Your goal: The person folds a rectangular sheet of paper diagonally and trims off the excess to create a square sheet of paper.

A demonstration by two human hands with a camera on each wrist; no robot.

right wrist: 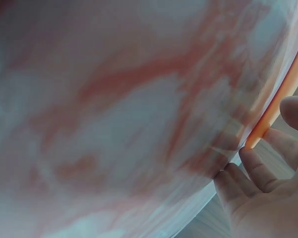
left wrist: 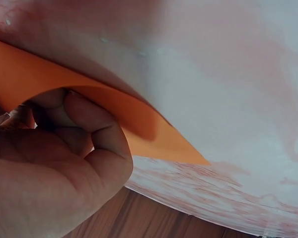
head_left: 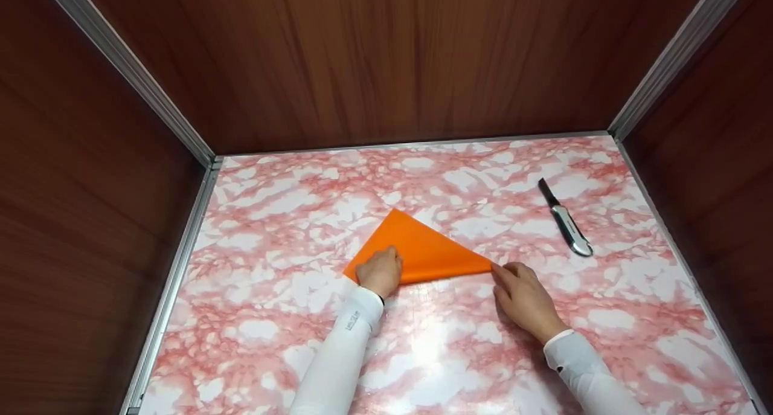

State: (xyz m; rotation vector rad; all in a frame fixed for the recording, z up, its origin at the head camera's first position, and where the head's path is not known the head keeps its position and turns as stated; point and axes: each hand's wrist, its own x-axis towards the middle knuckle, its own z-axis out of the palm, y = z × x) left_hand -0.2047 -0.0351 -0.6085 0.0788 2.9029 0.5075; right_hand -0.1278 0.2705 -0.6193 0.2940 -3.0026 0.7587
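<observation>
One folded orange paper sheet (head_left: 432, 246) is lying on the marbled surface (head_left: 272, 221) in the head view; the left hand (head_left: 380, 271) is resting near its left corner, the right hand (head_left: 526, 297) is touching its right tip, and a utility knife (head_left: 566, 218) is lying farther right. In the left wrist view, bent fingers (left wrist: 87, 116) are meeting the sheet's arching edge; whether they are pinching it, I cannot tell. In the right wrist view, loosely extended fingertips (right wrist: 252, 158) are touching the tip without gripping.

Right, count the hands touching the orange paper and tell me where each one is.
2. The left hand is on the left part of the orange paper, near its lower edge; the right hand is at its right-hand tip.
</observation>
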